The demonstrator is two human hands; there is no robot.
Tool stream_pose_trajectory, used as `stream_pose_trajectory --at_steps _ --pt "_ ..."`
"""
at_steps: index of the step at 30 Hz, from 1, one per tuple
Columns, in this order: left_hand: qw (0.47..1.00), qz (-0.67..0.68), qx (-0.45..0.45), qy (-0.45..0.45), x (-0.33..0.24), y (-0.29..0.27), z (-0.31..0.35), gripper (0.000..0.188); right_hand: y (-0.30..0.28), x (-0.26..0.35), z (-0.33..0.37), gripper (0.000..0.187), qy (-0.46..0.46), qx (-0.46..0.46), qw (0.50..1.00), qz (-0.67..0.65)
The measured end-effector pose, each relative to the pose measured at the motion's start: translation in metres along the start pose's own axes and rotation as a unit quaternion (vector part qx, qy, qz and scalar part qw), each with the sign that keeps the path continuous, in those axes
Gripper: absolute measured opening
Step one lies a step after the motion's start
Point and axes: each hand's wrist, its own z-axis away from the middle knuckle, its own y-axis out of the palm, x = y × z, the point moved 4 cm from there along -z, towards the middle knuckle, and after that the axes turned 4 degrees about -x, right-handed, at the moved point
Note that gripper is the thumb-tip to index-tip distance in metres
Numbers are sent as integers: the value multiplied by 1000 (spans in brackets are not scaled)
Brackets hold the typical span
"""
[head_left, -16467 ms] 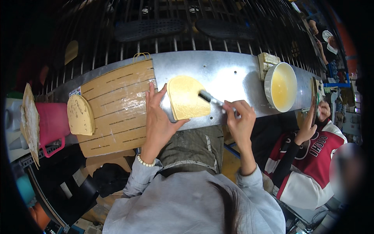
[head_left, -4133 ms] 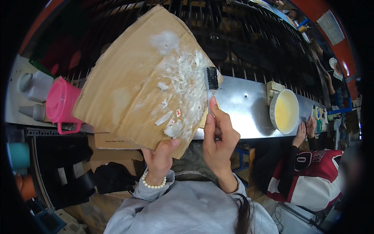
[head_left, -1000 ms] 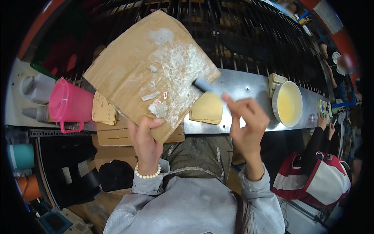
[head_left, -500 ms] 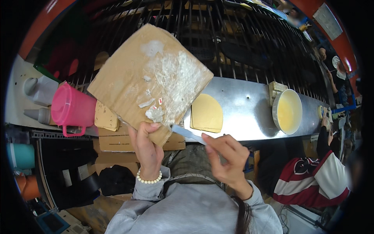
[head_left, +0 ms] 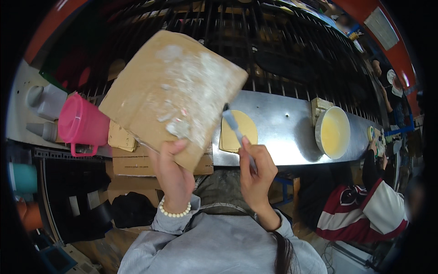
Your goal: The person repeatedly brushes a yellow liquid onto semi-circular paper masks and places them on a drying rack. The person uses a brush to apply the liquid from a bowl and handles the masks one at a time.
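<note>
Fingers (head_left: 175, 147) of the left hand (head_left: 173, 176) clench the glue-smeared cardboard sheet (head_left: 175, 98). Right hand (head_left: 256, 176), grasping the brush (head_left: 237, 133), has drawn back off the sheet, so spreading has paused.

A factory workshop is indicated by the long metal bench (head_left: 283, 132) set before a dark slatted rack (head_left: 283, 50), where a glue bowl (head_left: 333, 132) (yellowish inside) and stacked cardboard pieces (head_left: 137, 160) are kept.

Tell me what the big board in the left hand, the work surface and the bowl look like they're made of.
The board looks like brown corrugated cardboard, matte, smeared with whitish dried paste. The work surface looks like brushed sheet metal, grey with a dull sheen. The bowl seems plastic or enamel, pale and smooth; which one cannot be told.
</note>
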Motion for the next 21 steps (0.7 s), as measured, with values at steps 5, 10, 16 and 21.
stream_pose_trajectory --at_steps 5,10,16,21 --pt "992 32 -56 110 -28 -15 -37 66 -24 -20 17 27 184 3 957 -224" --pt "975 17 -39 218 -78 -71 -68 60 -27 -4 1 28 151 30 960 -233" --pt "903 53 -58 422 -220 -166 -90 43 -32 -29 6 26 170 -23 965 -200" --pt "916 -46 -127 378 -214 -166 -92 48 -26 -26 -5 27 171 -7 970 -175"
